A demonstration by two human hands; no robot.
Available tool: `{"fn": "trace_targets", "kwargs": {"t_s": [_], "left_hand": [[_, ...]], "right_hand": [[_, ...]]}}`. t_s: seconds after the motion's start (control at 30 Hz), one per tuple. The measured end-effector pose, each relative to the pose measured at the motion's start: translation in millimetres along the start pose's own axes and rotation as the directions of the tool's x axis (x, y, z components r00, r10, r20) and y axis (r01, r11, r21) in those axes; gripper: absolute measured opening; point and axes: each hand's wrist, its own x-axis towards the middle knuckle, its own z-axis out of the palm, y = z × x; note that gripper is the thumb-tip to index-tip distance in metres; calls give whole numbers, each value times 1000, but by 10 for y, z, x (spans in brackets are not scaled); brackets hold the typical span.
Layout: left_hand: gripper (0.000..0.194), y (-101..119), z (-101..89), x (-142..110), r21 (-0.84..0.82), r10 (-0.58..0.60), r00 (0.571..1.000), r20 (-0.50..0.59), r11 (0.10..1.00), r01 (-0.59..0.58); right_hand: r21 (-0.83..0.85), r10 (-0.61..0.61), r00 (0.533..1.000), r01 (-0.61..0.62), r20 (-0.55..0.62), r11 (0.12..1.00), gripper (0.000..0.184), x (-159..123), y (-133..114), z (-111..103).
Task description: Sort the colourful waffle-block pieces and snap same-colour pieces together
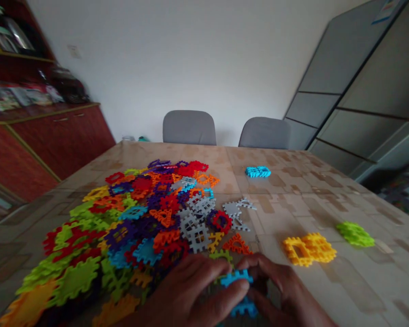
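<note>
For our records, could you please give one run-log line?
left hand, right hand: holding blue plastic | table left: mixed pile | right: yellow pieces, green pieces, blue stack

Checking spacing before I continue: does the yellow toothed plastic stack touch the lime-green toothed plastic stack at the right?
No, a strip of patterned tabletop shows between the yellow stack and the lime-green stack.

Two gray chairs [190,127], white wall [204,59], red wooden cabinet [61,141] at left, gray paneled wardrobe [327,86] at right
</note>
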Motion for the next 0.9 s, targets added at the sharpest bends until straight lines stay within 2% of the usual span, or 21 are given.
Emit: {"fn": "trace_targets", "kwargs": {"t_s": [0.1, 0.2, 0.37, 0.47, 0.57, 0.63, 0.7, 0.83, 0.9], "left_hand": [[41, -187, -156, 11, 47, -78, 996, -36, 996, 80], [34, -381, -278, -12, 81, -190, 975, -117, 976, 200], [32, -492, -327, -38, 84, -179, 970, -166, 977, 195], [34, -449, -300, -21, 52, -174, 978, -112, 982, 181], [38, -431, -279, -1, 16, -172, 984, -49, 985, 173], [37, -463, -285, 0, 4, -181, 983, -41, 983, 181], [36, -528, -311, -14, -1, -201, 979, -33, 980, 201], [38, -667, -385, -69, 45, -218, 976, -28, 975, 219], [38, -704, -406, -93, 73, -217, 976, -22, 973, 218]], "right_hand": [[-75, 24, 999, -26, -29, 997, 15, 20, -9, -197], [-125, 49, 999, -50, -10, 991, 16, 24, -22, -321], [-207, 44, 997, -31, 58, 978, 31, 19, 13, -292], [-335, 74, 994, -42, 83, 941, 37, 23, 49, -260], [-490, 105, 991, -50, 85, 870, 33, 24, 50, -282], [-535, 125, 989, -62, 83, 843, 31, 21, 24, -320], [-531, 132, 983, -43, 130, 846, 40, 23, -21, -362], [-455, 149, 936, 13, 318, 890, 84, 57, -111, -399], [-450, 156, 927, 15, 340, 893, 86, 74, -121, -386]]}}
